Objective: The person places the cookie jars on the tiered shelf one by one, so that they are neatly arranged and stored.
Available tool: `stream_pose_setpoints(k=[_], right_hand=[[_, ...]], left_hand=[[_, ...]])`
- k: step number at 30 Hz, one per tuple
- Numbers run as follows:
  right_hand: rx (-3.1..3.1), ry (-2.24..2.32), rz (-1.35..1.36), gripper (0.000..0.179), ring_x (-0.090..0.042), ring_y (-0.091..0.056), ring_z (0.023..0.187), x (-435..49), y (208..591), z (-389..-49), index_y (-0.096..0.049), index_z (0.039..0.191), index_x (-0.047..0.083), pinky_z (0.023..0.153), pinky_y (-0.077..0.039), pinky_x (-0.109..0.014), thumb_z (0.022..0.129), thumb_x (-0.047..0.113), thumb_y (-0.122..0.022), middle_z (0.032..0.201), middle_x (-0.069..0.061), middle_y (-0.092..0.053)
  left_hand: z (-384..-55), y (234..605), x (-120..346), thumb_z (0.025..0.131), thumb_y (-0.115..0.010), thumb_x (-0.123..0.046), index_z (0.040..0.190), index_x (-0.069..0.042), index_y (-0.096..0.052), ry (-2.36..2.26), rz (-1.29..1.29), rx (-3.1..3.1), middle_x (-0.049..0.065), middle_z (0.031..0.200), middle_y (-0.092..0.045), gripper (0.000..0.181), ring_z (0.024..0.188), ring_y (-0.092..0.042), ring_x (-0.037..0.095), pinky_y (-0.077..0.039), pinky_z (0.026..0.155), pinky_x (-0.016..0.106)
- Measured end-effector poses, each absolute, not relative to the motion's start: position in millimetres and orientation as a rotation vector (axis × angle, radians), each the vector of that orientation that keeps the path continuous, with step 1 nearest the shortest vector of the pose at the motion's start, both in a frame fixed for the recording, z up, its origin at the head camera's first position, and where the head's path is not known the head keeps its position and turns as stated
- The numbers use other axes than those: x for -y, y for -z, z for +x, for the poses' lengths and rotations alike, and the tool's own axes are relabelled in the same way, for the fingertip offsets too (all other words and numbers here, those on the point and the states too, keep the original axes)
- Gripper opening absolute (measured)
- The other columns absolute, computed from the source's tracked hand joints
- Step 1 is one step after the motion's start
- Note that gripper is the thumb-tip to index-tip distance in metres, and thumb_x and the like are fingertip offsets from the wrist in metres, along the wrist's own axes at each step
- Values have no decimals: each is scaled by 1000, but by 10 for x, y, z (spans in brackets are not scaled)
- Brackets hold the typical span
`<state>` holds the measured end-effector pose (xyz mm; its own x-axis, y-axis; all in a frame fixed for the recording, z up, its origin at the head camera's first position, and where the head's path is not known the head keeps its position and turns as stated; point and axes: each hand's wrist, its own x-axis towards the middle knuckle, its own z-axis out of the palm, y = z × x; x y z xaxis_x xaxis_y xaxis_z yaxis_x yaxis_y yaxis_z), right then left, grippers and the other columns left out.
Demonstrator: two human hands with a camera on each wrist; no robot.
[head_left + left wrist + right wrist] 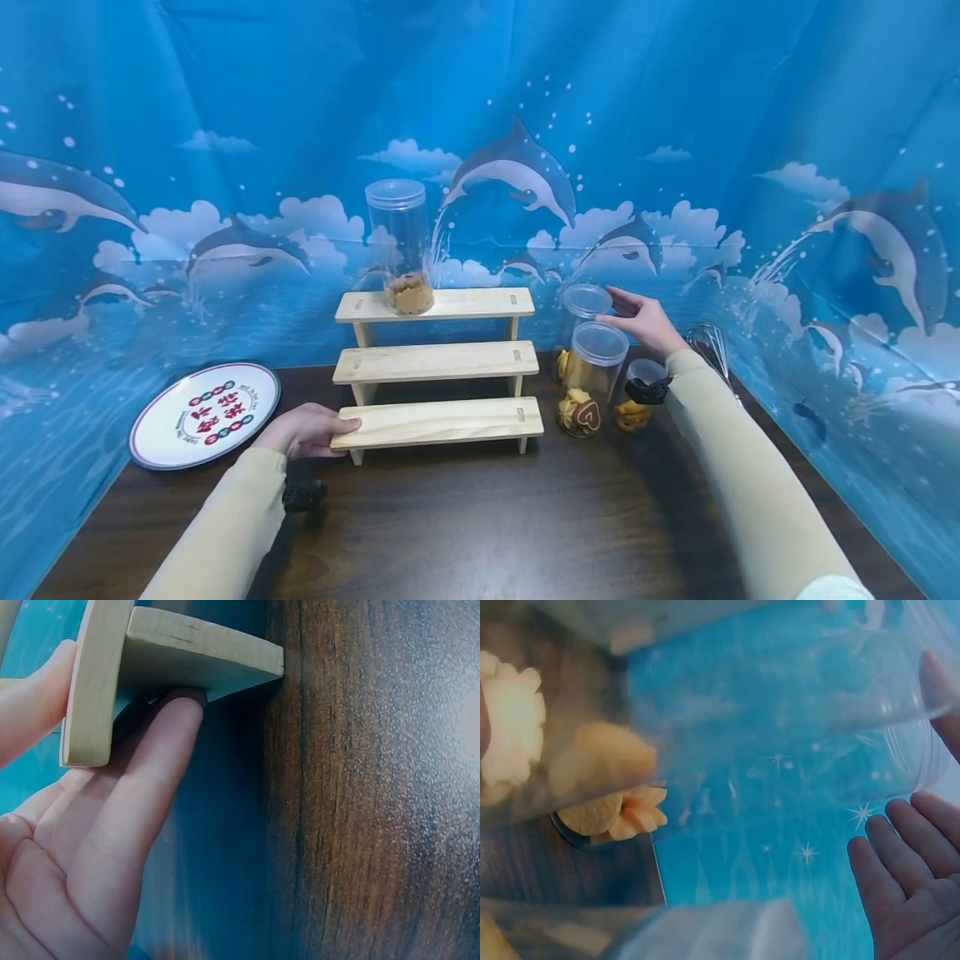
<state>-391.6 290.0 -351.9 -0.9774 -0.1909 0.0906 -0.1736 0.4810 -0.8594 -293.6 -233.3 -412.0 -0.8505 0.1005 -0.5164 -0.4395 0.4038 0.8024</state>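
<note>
A three-tier wooden display stand (442,423) stands mid-table. My left hand (311,432) holds the left end of its lowest step; the left wrist view shows the thumb on the board and fingers (142,787) beneath. On the top step is a tall clear jar (397,242) with cookies at the bottom. To the right, my right hand (637,321) reaches over the jars, fingers extended by the lid of the rear jar (587,300). In front stands another lidded jar (596,375) holding cookies, one heart-shaped. A shorter jar (633,408) of orange-yellow snacks sits below the right wrist.
An oval white plate (161,425) with red lettering leans at the back left. A wire whisk (711,346) lies at the back right. Behind the dark wood table (450,525) hangs a blue dolphin-printed cloth (465,50), which also runs along both sides.
</note>
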Motion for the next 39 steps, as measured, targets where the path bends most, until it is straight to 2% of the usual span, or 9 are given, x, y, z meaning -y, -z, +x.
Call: stream_pose_setpoints(k=[10,16,24,30,39], right_hand=[[-2716,1530,-313,83,-35,-37,135,-2828,3509,-3946,-27,150,11,106,-37,-52,85,41,-70,150,-18,-34],[-2723,1554,-248,84,-34,-37,135,-2825,3533,-3931,-32,148,11,107,-36,-52,82,46,-71,150,-16,-35],[-2682,1585,-254,87,-34,-36,136,-2773,3578,-3937,-27,150,13,107,-36,-52,82,46,-70,151,-16,-32],[-2687,1600,-213,86,-33,-39,134,-2781,3595,-3932,-31,149,13,106,-37,-52,81,48,-71,148,-16,-38],[-2730,1636,-146,90,-31,-38,135,-2792,3607,-3925,-34,148,15,106,-37,-51,76,55,-72,149,-13,-37]], left_hand=[[-2949,4085,2310,91,-64,-19,116,17,-49,-1480,-290,-2148,4,73,-67,46,70,-66,13,-58,69,30],[-2941,4103,2320,90,-66,-20,116,17,-51,-1474,-304,-2156,5,74,-67,47,69,-67,14,-58,69,29],[-2917,4103,2362,91,-64,-19,116,17,-50,-1475,-305,-2156,5,74,-67,46,70,-67,14,-58,69,29],[-2930,4098,2353,91,-65,-21,116,16,-51,-1467,-305,-2155,5,75,-67,48,71,-67,15,-58,69,29],[-2948,4121,2348,91,-65,-19,116,17,-51,-1478,-296,-2145,5,74,-68,46,71,-67,15,-58,69,29]])
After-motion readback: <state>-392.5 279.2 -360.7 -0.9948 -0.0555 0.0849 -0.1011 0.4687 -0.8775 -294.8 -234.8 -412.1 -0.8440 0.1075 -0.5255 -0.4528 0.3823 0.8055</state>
